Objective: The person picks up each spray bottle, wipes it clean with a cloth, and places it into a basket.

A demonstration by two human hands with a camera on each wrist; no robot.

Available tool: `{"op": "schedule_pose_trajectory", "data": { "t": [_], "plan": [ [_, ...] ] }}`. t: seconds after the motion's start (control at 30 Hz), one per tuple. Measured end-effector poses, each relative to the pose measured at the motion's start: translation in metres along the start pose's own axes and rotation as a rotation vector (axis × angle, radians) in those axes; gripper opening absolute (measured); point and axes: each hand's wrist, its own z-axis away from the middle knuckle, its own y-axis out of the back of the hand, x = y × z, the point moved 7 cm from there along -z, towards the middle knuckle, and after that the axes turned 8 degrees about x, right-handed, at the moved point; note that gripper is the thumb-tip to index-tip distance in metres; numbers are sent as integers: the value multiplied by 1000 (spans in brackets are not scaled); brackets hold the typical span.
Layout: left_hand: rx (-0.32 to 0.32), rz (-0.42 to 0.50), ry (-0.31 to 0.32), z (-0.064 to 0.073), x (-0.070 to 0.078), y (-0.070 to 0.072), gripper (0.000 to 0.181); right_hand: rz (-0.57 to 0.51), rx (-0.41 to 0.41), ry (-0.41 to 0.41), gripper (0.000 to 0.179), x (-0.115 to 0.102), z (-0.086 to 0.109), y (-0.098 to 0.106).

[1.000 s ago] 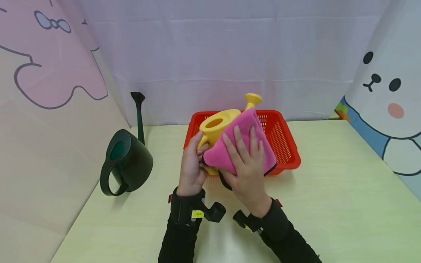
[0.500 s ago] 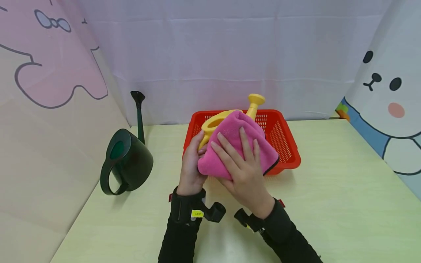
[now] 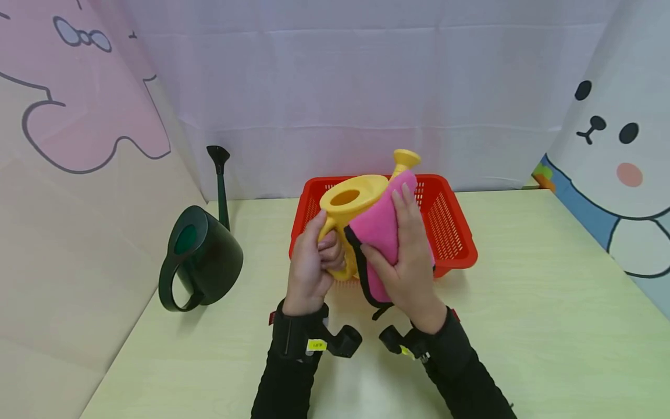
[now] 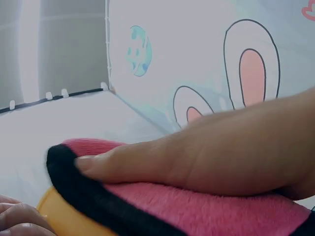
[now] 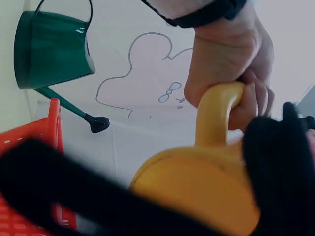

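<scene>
In the head view my left hand point(image 3: 310, 270) grips the handle of a yellow watering can point(image 3: 357, 196), fingers curled round it. The can is held up in front of a red basket point(image 3: 454, 224), its spout pointing to the back right. My right hand point(image 3: 410, 265) presses a pink cloth point(image 3: 379, 230) with black edging against the can's right side, fingers mostly straight along the cloth. In the left wrist view the right thumb lies on the cloth point(image 4: 197, 204). From the right wrist, the can's underside point(image 5: 197, 187) and the left hand point(image 5: 226, 64) on the handle show.
A dark green watering can point(image 3: 211, 256) stands on the pale table point(image 3: 523, 326) to the left, its spout towards the back. The red basket sits near the back edge, before a white curtain point(image 3: 356, 87). Printed cartoon panels flank both sides.
My right hand has slid the cloth from over the front of the yellow can to its right side, uncovering the top and handle. The left hand keeps its grip; the green can stays still.
</scene>
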Motion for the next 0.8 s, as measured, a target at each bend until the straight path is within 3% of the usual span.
{"op": "schedule_pose_trajectory", "data": {
  "t": [0.13, 0.23, 0.37, 0.43, 0.6, 0.73, 0.8],
  "plan": [
    [35, -23, -45, 2, 5, 3, 48, -166, -25, -181, 72, 16, 0, -1],
    [72, -21, -44, 1, 6, 6, 48, -208, -46, -301, 68, 24, 2, -4],
    [79, -27, -29, -3, 3, 6, 47, -191, -39, -343, 65, 27, 4, -4],
    [61, -28, -25, -4, 1, 5, 47, -145, -12, -292, 65, 23, 3, -2],
    [9, -4, -12, -4, -4, -2, 44, 41, 76, -37, 77, 5, 3, 1],
    [51, 56, 9, -5, -5, 0, 33, 209, 27, 135, 81, -10, 5, -5],
    [80, 79, 17, -6, -5, 2, 27, 244, -22, 195, 82, -15, 6, -8]
  ]
}}
